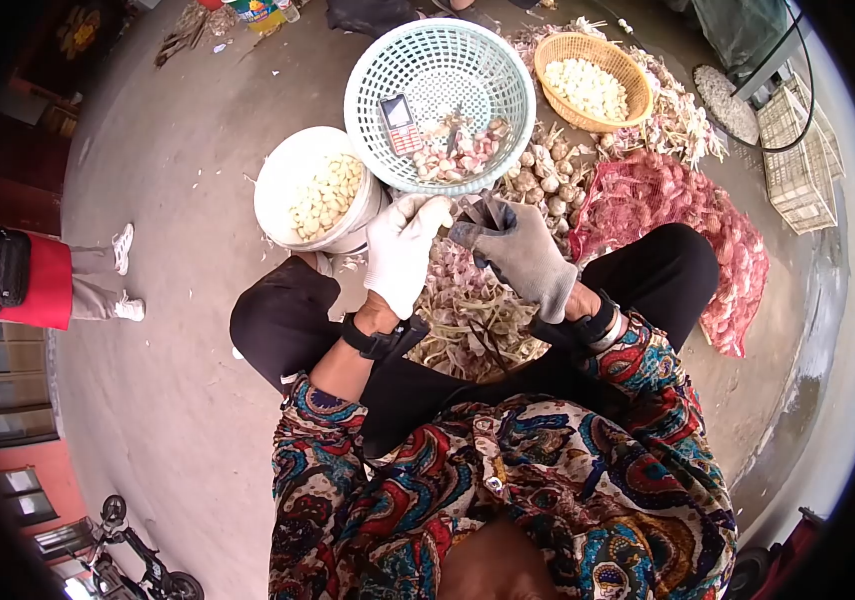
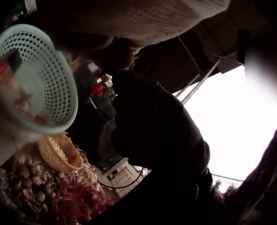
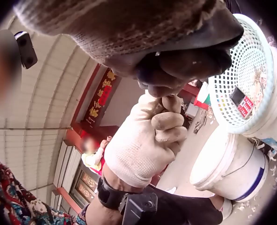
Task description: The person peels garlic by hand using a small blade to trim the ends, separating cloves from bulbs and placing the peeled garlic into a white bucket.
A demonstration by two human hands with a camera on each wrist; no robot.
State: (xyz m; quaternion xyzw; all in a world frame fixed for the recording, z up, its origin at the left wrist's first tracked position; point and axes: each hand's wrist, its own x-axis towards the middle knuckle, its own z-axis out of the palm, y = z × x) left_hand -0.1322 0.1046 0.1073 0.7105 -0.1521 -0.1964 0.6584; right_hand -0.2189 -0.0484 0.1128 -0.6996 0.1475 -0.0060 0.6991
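Gripping a small brownish piece (image 1: 445,232) in the left hand (image 1: 403,250), white knitted glove on, fingers curled into a fist round it, thumb raised. Pinching the same piece from the other side with the right hand (image 1: 523,255), in a grey knitted glove, its dark-coated fingertips (image 3: 185,63) bent together against the left thumb. Too small and too covered to tell what the piece is. Held over a heap of dry garlic skins and stalks (image 1: 478,320) on the ground between the knees.

Just beyond the hands:
- a round pale-green plastic mesh basket (image 1: 373,70), with a red-and-black mobile phone (image 1: 400,124) and pinkish garlic cloves (image 1: 463,150) inside
- to its left, just beside it, a white plastic bucket (image 1: 273,175) of peeled cloves
- to its right, a woven yellow basket (image 1: 638,85) of white cloves
- near the right knee, a red net sack (image 1: 688,230)
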